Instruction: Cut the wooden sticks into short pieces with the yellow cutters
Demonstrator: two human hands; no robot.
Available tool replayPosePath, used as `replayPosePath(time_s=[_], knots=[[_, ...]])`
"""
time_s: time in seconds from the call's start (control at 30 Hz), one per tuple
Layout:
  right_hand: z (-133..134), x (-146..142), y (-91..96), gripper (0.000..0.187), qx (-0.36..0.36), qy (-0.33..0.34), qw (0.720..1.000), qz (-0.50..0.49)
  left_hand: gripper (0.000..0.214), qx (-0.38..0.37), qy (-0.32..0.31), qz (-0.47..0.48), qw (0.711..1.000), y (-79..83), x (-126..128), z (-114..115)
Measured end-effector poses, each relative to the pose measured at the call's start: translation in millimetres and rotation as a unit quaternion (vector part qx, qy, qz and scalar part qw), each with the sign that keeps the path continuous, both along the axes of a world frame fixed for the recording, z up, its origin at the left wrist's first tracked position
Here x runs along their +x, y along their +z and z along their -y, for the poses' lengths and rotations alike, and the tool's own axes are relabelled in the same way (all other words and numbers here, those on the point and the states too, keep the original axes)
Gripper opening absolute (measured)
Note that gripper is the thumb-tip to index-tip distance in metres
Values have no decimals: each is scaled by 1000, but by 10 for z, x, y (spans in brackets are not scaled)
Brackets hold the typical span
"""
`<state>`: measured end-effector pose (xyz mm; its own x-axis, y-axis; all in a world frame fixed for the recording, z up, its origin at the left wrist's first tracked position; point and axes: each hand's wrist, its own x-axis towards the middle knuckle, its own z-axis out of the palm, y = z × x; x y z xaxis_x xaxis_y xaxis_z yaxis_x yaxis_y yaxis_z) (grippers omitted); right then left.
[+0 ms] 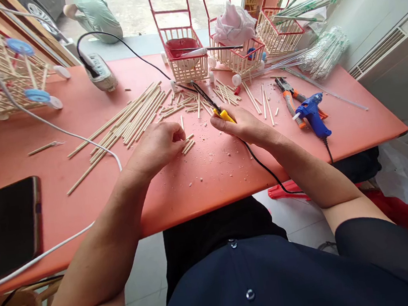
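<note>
My left hand (pixel 161 146) is closed in a pinch low over the table, its fingertips at a few short wooden sticks (pixel 189 147), one of which appears to be between them. My right hand (pixel 241 122) grips a yellow-handled tool (pixel 206 96) with a long, narrow, dark front pointing away from me; its exact kind is unclear. Beyond its tip lie cut stick pieces (pixel 179 108) and a wheeled stick basket cart (pixel 188 67) with a red handle frame. Longer wooden sticks (pixel 128 120) lie in a loose pile behind my left hand.
A blue glue gun (pixel 314 116) and orange-handled pliers (pixel 288 94) lie right. More stick carts (pixel 238 58) line the back. At left are a phone (pixel 11 228), a white cable (pixel 58 127) and a power strip (pixel 103 76). A person (pixel 98 16) crouches outside.
</note>
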<state>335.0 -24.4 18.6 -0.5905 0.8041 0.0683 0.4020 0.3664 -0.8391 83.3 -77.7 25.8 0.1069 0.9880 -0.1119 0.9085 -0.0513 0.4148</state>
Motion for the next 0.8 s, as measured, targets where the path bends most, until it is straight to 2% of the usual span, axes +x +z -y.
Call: replayPosePath(time_s=[0.2, 0.4, 0.6, 0.7, 0.8], knots=[[-1, -9, -9, 78, 3, 3, 1000, 3, 5, 6, 12, -33, 999, -45, -48, -6], [29, -29, -25, 78, -7, 9, 1000, 3, 17, 3, 13, -58, 998, -87, -70, -17], [36, -57, -66, 78, -18, 10, 1000, 17, 27, 26, -14, -79, 996, -135, -41, -12], [35, -58, -66, 81, -19, 7, 1000, 19, 33, 35, -7, -57, 998, -156, -46, -7], [41, -54, -56, 81, -19, 4, 1000, 16, 26, 52, 38, 11, 998, -138, -93, 3]])
